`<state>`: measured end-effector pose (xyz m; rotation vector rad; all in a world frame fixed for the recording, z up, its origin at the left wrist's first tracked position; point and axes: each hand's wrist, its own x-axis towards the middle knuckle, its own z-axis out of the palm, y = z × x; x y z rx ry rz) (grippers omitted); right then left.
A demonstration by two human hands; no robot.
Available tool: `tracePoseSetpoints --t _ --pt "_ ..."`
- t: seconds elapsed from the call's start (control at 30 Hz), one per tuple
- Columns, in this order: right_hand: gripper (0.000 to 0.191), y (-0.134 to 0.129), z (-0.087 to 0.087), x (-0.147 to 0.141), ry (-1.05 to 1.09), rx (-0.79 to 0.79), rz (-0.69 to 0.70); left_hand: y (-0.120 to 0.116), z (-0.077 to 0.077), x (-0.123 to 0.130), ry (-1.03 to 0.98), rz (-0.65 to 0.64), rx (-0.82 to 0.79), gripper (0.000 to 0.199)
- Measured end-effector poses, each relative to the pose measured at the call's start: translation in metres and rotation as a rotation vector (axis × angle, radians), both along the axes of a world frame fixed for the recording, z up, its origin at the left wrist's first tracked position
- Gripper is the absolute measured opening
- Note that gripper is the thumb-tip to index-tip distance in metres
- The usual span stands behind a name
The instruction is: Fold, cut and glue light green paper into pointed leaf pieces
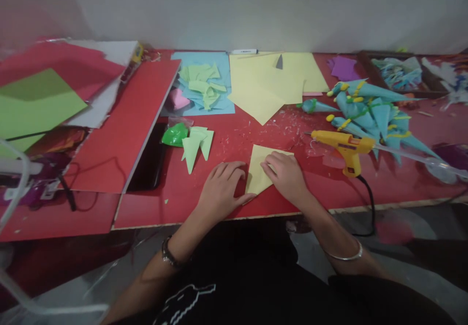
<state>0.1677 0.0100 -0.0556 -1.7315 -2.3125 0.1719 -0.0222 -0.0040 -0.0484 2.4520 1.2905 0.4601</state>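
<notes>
A folded sheet of yellow paper [257,169] lies on the red tabletop close to its front edge. My right hand [288,176] rests on the paper's right part, fingertips and thumb against its surface and covering some of it. Beside the left edge is my left hand [223,186], fingers slightly bent over the table, thumb stretched out to the paper's lower corner. Neither hand lifts the sheet. Left of my left hand lie pale green paper cones [190,154] and a bright green packet [175,134].
A yellow glue gun [345,144] lies at right, its cord hanging over the edge. Blue paper cones [365,112] pile behind it. Larger yellow sheets [270,81] and blue sheets [223,105] lie at the back. A dark phone [146,169] and red board [120,130] are left.
</notes>
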Motion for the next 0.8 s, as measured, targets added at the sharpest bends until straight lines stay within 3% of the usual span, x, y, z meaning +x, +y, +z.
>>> tracePoseSetpoints --t 0.8 --pt "0.024 0.0 -0.001 -0.001 0.035 -0.007 -0.031 0.01 0.011 -0.016 0.224 -0.228 -0.044 0.054"
